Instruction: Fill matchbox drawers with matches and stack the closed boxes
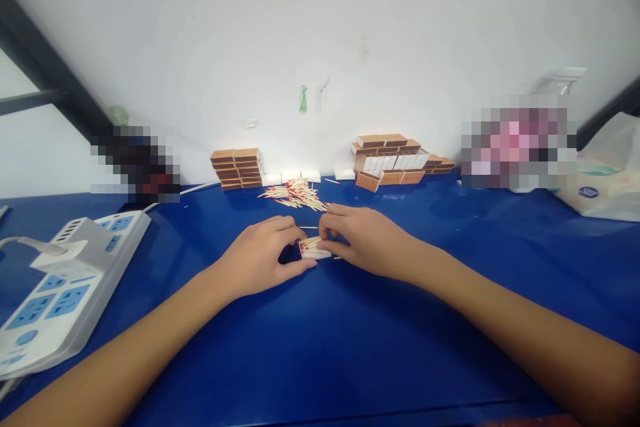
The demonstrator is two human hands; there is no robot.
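A small white matchbox tray lies on the blue tabletop with some red-tipped matches in it. My left hand holds the tray's left end, fingers behind and thumb along the near side. Over the right end, my right hand has its thumb and fingers closed on matches at the tray; how many is hidden by the fingers. One loose match rests just behind the tray, and another pokes out under the right hand. A heap of loose matches is spread farther back.
Stacked matchboxes stand against the wall at back left, with a larger stack at back right. White trays line the wall between them. A power strip occupies the left side. A tissue pack sits at far right.
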